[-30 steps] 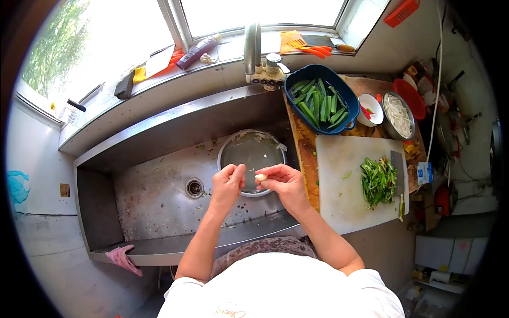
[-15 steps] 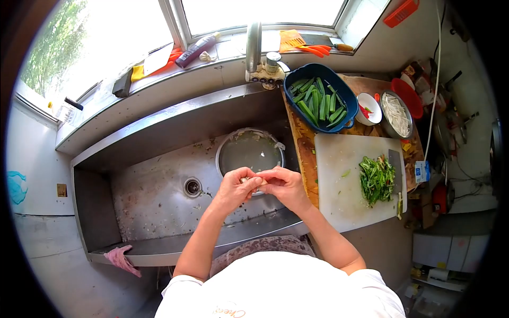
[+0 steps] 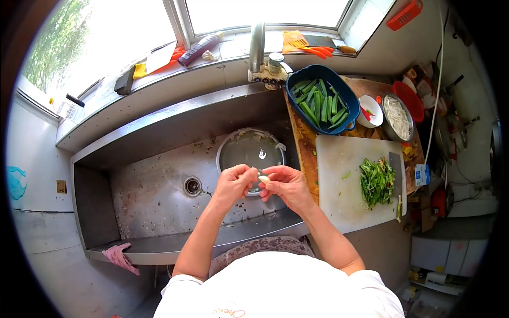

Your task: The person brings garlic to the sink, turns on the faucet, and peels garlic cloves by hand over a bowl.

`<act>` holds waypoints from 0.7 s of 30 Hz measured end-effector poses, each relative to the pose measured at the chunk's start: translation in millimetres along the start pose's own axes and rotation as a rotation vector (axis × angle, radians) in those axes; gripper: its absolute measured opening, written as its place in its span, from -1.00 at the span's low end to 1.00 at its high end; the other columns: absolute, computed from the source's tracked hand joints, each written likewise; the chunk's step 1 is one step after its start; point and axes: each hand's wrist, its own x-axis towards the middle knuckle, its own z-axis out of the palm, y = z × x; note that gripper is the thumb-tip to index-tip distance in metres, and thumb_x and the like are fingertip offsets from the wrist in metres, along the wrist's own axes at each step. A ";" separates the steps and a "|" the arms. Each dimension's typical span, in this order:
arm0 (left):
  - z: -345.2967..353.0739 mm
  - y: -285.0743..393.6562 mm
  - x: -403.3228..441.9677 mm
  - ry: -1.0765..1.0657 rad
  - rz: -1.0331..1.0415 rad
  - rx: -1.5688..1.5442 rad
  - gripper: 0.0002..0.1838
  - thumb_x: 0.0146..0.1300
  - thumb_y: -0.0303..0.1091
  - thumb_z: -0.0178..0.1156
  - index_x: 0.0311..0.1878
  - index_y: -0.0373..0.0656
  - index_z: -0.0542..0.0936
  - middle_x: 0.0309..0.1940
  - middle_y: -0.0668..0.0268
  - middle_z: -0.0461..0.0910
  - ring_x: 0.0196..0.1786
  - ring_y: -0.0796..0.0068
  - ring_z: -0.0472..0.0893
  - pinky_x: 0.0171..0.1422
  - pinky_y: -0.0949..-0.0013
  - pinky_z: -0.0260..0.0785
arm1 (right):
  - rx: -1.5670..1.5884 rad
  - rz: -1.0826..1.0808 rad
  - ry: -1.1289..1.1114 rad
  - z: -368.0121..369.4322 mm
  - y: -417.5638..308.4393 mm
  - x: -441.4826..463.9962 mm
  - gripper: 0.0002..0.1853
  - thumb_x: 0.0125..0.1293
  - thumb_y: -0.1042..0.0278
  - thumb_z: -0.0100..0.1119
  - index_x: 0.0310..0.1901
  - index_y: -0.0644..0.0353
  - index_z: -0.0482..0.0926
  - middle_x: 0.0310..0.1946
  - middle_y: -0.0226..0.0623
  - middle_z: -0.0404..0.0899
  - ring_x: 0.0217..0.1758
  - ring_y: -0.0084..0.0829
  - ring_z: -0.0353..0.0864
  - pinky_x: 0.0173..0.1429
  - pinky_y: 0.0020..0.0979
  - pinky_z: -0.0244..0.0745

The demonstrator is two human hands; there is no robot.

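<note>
In the head view, both hands are working near the middle, above the near edge of a round metal basin [image 3: 219,157] that is sitting in a steel sink [image 3: 154,196]. The right hand [image 3: 289,186] is pinching a small pale clove [image 3: 264,179] between thumb and fingers, clamped at its end. The left hand [image 3: 234,184] is facing it just beside the clove, fingers bending inward and tips near the clove's upper end; whether they are gripping anything cannot be told.

Taking the hands as the clock's centre, the basin is lying at 12 o'clock, holding cloudy liquid, with pale scraps clinging to its far rim. The tap [image 3: 257,47] is standing farther off in the same direction. At 9 o'clock the drain [image 3: 192,186] is showing in the sink floor, among scattered bits. At 8 o'clock a pink cloth [image 3: 121,257] is hanging over the sink's near edge, and at 11 a purple bottle [image 3: 201,49] is lying on the sill.

At 1 o'clock a dark blue tub [image 3: 323,71] is holding green pods [image 3: 318,105]. At 2 o'clock a white bowl [image 3: 374,121] is holding red pieces, and just beside it a metal bowl [image 3: 405,136] is holding pale strips [image 3: 395,116]. At 3 o'clock a white cutting board [image 3: 334,159] is bearing a heap of chopped greens [image 3: 377,183], with a dark grey blade [image 3: 395,161] lying along the heap's far right side.
</note>
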 end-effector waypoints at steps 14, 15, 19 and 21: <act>-14.1 -15.9 11.7 -0.140 -0.192 -0.884 -0.52 0.41 -0.10 -0.19 -0.06 -0.38 0.50 -0.30 0.16 0.50 -0.41 0.50 0.46 -0.57 0.58 0.24 | -1.450 -0.327 0.814 -119.1 -42.8 -25.7 -0.89 0.13 0.52 0.24 -0.36 0.14 0.48 -0.38 -0.32 0.62 -0.42 -0.41 0.64 -0.34 -0.38 0.54; -18.6 -21.5 13.1 -0.234 -0.134 -0.954 -0.56 0.37 -0.23 -0.18 0.04 -0.46 0.44 -0.13 0.04 0.49 -0.22 0.40 0.53 -0.42 0.50 0.43 | -1.655 -0.341 0.864 -141.2 -41.6 -37.0 -0.89 0.12 0.48 0.25 -0.37 0.13 0.49 -0.36 -0.32 0.62 -0.40 -0.35 0.63 -0.34 -0.34 0.53; -9.9 -19.7 11.7 -0.208 -0.149 -1.064 -0.59 0.31 -0.33 -0.15 0.06 -0.48 0.42 0.00 -0.06 0.47 0.01 0.16 0.53 0.06 0.20 0.48 | -2.021 -0.282 0.915 -188.3 -28.3 -66.8 -0.89 0.10 0.37 0.26 -0.33 0.08 0.55 -0.33 -0.27 0.60 -0.35 -0.20 0.62 -0.32 -0.26 0.50; -7.4 -27.7 13.4 -0.219 -0.138 -1.105 -0.59 0.29 -0.36 -0.14 0.08 -0.47 0.41 0.07 -0.09 0.45 0.15 0.04 0.48 0.30 0.02 0.34 | -2.106 -0.183 0.904 -180.5 -34.4 -66.9 -0.87 0.10 0.37 0.26 -0.29 0.06 0.58 -0.31 -0.25 0.60 -0.34 -0.20 0.62 -0.31 -0.24 0.49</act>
